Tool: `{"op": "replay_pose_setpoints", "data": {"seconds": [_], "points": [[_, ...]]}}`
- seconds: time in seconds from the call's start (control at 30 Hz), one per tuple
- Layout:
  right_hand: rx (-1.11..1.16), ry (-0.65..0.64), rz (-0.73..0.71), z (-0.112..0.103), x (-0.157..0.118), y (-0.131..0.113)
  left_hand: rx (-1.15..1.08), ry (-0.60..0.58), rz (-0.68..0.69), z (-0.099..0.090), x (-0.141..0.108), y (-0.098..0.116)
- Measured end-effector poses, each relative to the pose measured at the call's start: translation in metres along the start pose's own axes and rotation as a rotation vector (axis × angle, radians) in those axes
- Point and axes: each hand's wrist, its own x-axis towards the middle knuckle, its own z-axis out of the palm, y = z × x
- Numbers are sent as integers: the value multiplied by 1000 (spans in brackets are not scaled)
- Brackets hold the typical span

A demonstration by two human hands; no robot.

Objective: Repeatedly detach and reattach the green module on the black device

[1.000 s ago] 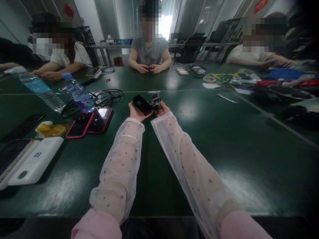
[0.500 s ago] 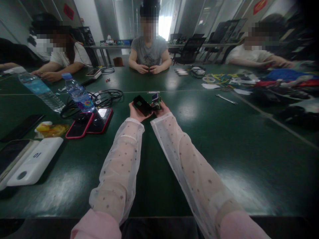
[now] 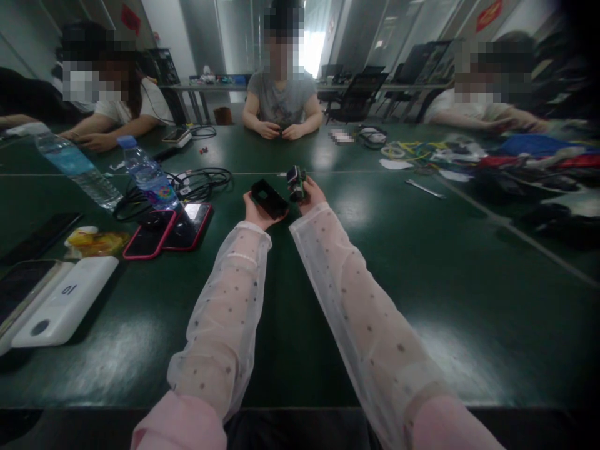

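Note:
My left hand [image 3: 255,214] holds a flat black rectangular case part [image 3: 269,197] just above the dark green table [image 3: 356,275]. My right hand [image 3: 312,195] grips a small green and black electronic module [image 3: 296,182], lifted slightly and apart from the black part. Both arms in sheer dotted sleeves reach forward to the table's middle.
Two red-cased phones [image 3: 169,231], black cables [image 3: 201,182] and two water bottles [image 3: 149,181] lie to the left. A white power bank [image 3: 65,307] sits near left. Three other people sit around the table; a wrench [image 3: 425,189] and cluttered parts lie right.
My right hand has lifted the module a little up and away from the black part; my left hand stays nearly still.

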Motion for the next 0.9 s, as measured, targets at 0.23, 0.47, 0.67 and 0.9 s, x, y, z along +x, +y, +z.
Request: {"op": "replay_pose_setpoints", "data": {"seconds": [0.23, 0.47, 0.67, 0.9], "points": [[-92, -173, -120, 32, -7, -20, 26, 27, 4, 2, -1, -1], [-422, -315, -292, 62, -41, -15, 14, -22, -1, -2, 2, 1], [-764, -356, -486, 60, -50, -5, -10, 20, 26, -4, 3, 1], [-936, -472, -479, 50, -43, 3, 15, 88, 60, -2, 4, 0]]}}
